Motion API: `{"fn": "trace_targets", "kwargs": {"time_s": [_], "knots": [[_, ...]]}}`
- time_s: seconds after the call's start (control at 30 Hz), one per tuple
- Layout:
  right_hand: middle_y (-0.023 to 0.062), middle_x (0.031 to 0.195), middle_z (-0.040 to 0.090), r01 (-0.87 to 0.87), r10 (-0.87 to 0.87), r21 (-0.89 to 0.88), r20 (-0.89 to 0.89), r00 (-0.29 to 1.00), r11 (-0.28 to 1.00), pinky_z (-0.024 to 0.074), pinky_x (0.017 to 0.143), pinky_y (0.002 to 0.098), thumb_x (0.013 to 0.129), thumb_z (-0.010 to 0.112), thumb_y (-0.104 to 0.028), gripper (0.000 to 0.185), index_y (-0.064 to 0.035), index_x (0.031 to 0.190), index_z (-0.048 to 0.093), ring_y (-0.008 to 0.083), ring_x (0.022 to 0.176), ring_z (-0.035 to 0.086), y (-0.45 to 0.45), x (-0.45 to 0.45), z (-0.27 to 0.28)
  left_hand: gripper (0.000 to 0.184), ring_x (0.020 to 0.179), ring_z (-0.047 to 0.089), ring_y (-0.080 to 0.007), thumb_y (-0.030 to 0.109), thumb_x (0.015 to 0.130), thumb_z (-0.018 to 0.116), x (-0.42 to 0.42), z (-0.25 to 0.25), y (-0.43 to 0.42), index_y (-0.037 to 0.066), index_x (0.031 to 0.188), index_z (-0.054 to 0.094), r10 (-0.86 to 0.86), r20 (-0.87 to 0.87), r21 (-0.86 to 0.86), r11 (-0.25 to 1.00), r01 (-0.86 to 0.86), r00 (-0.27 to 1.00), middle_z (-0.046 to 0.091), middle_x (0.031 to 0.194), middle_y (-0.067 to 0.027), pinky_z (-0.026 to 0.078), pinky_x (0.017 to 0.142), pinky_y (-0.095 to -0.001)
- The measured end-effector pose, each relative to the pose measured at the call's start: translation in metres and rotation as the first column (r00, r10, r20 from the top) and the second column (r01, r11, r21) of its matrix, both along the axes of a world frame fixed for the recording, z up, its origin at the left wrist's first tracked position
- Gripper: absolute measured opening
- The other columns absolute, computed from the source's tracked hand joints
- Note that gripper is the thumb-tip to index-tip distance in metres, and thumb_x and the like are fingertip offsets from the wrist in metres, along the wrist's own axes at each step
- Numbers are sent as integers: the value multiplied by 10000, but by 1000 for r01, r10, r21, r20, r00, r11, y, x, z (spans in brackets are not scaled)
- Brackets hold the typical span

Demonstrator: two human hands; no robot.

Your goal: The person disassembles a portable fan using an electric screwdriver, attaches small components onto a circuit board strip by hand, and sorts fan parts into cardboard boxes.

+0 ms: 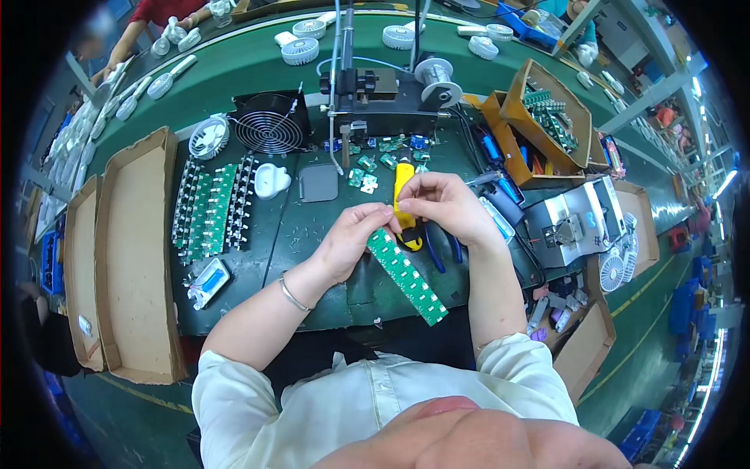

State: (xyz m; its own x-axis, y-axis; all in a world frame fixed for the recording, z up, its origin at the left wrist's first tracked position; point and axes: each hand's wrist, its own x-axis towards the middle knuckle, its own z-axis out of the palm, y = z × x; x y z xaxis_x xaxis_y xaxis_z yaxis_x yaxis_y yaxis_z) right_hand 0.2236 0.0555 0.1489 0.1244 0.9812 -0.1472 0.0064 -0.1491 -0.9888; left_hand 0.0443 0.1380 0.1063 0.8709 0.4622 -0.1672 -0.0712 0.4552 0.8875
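My left hand (pixel 357 237) grips the upper end of a long green circuit board strip (pixel 408 277), which slants down to the right toward my body. White components sit in a row along the strip. My right hand (pixel 445 205) is closed in a pinch just beyond that upper end; what its fingertips hold is too small to make out. Partly behind my hands lies a yellow-handled tool (pixel 404 180), with blue-handled pliers (pixel 435 248) beside it. Small green circuit boards (pixel 367 162) lie scattered past my fingers.
Several board strips (pixel 209 207) lie at left beside a cardboard tray (pixel 139 258). A black fan (pixel 269 129) and a machine with a wire spool (pixel 437 80) stand behind. Cardboard bins (pixel 547 117) and a metal fixture (pixel 569 227) are at right. Co-workers' arms reach over the conveyor (pixel 351 51).
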Motion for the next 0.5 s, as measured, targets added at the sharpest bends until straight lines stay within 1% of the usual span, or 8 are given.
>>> {"fn": "trace_targets", "kwargs": {"time_s": [0.13, 0.17, 0.2, 0.27, 0.3, 0.33, 0.4, 0.5], "knots": [[28, 800, 664, 16, -9, -62, 115, 993, 998, 470, 664, 206, 835, 692, -78, 107, 9, 895, 673, 71, 727, 612, 1, 2, -1, 278, 678, 580, -84, 240, 968, 504, -1, -1, 1, 31, 825, 617, 57, -14, 9, 998, -56, 998, 606, 719, -26, 453, 659, -211], [28, 795, 663, 32, -18, -81, 160, 987, 996, 466, 659, 204, 835, 694, -81, 110, 9, 896, 676, 69, 727, 610, 1, 2, -1, 287, 672, 534, -54, 245, 975, 506, -3, 1, 0, 39, 814, 626, 53, -26, -16, 998, -54, 998, 583, 749, 4, 413, 633, -200], [27, 794, 664, 30, -17, -74, 175, 984, 997, 453, 637, 199, 831, 697, -84, 100, 6, 873, 683, 63, 720, 602, 2, 2, -2, 287, 672, 534, -54, 245, 975, 506, -3, 0, 0, 39, 814, 626, 52, -31, -24, 998, -53, 998, 583, 749, 4, 413, 633, -200], [14, 785, 660, 68, -57, -51, 179, 982, 996, 431, 610, 196, 825, 701, -86, 91, 1, 849, 685, 54, 688, 580, 2, 0, 1, 275, 681, 586, -81, 243, 966, 511, -2, -2, 0, 33, 824, 617, 88, -13, 0, 996, -88, 996, 615, 726, -26, 455, 664, -209], [0, 773, 652, 103, -102, -2, 96, 990, 995, 408, 591, 193, 820, 704, -87, 84, -6, 837, 688, 45, 663, 554, 2, -1, -1, 276, 676, 589, -84, 246, 968, 509, -2, -2, -1, 37, 823, 616, 107, -17, 24, 994, -106, 994, 617, 724, -24, 456, 661, -209], [-6, 768, 646, 111, -112, 19, 102, 988, 994, 402, 592, 191, 820, 703, -84, 80, -7, 839, 690, 43, 662, 544, 2, 0, -3, 278, 674, 589, -83, 249, 970, 506, -2, -1, -2, 39, 823, 616, 108, -21, 24, 994, -107, 994, 617, 727, -23, 456, 661, -209], [28, 741, 657, 157, -162, 50, 98, 982, 986, 452, 612, 212, 812, 711, -70, 99, 25, 827, 692, 66, 667, 583, 3, -1, -1, 281, 668, 587, -78, 257, 975, 501, -3, 0, -4, 46, 826, 612, 118, -20, 12, 993, -118, 993, 610, 728, -14, 455, 650, -206], [22, 740, 652, 174, -179, 48, 120, 977, 984, 431, 601, 200, 811, 712, -76, 102, 23, 820, 690, 56, 660, 565, 3, 0, 1, 279, 665, 586, -74, 259, 976, 497, -4, 5, -4, 50, 827, 608, 135, -54, -21, 990, -137, 989, 598, 713, -7, 447, 633, -194]]}}
